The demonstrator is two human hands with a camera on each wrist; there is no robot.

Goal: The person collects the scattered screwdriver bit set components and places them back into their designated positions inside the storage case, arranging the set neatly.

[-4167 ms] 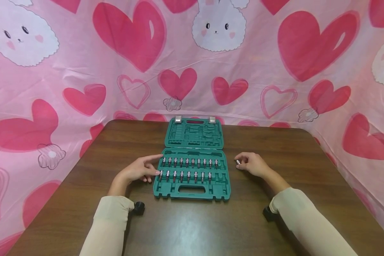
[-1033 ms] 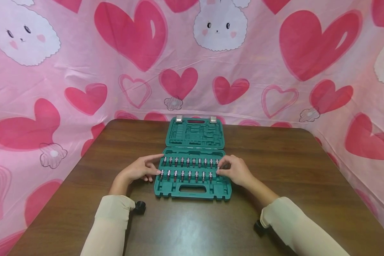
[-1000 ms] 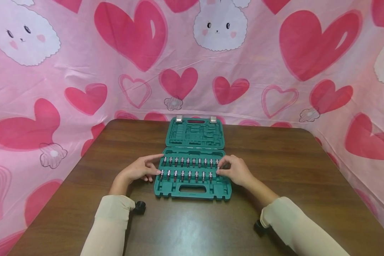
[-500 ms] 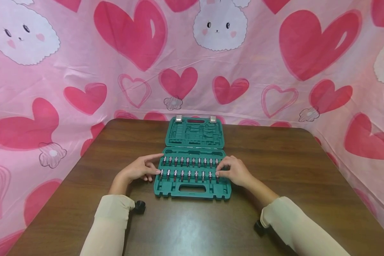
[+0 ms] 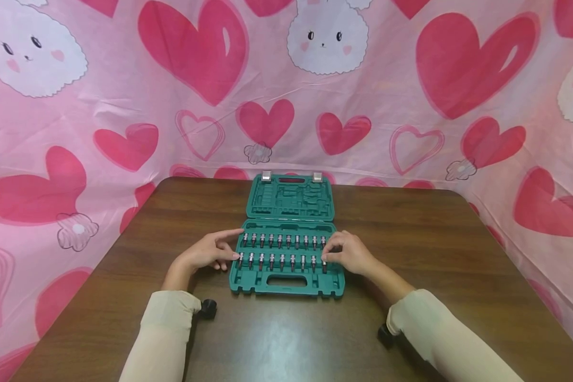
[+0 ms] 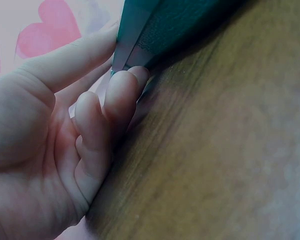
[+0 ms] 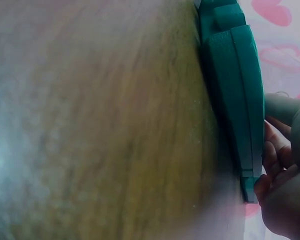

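A green plastic tool case [image 5: 255, 284] lies open on the table, holding two rows of bit sockets with silver tops and dark tips. At the right end of the near row, my right hand [image 5: 353, 254] pinches a bit socket [image 5: 324, 267] between thumb and index finger; its top is hidden by the fingertips. My left hand [image 5: 205, 253] rests at the case's left edge, index finger straight and thumb touching the rim. In the left wrist view its other fingers lie loosely bent beside the case wall [image 6: 175, 30]. The right wrist view hides the bit socket behind the case side [image 7: 235, 90].
The raised lid [image 5: 291, 213] has moulded recesses and two metal latches at its far edge. A brown wooden table [image 5: 277, 339] surrounds the case. Behind it hangs a pink cloth [image 5: 387, 95] with hearts and rabbits.
Since the oldest frame my right hand has carried the bit socket left from beside the case into the near row's right end. Over the last second it moves barely; my left hand stays put.
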